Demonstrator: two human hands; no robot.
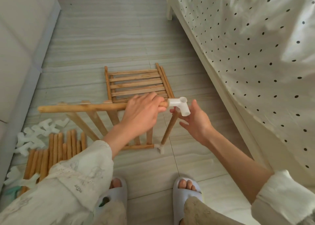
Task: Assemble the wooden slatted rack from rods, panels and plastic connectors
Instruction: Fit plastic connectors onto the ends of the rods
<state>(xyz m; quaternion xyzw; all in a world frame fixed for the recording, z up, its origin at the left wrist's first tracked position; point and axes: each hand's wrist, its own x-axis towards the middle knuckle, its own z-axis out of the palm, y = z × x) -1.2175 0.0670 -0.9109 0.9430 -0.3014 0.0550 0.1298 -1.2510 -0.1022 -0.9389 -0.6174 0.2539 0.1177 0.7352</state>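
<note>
Left hand (142, 110) keeps a closed grip on the panel's top rod (81, 108). Just beyond that grip, the white connector (179, 105) caps the rod end and an upright rod (169, 129); right hand (196, 121) open, fingertips touching it.

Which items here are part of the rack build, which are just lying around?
Job:
- slatted panel held upright
- white connector
- upright rod
- flat panel
- spare rods
- spare connectors

Lying about:
- bed with dotted sheet
- slippers
</note>
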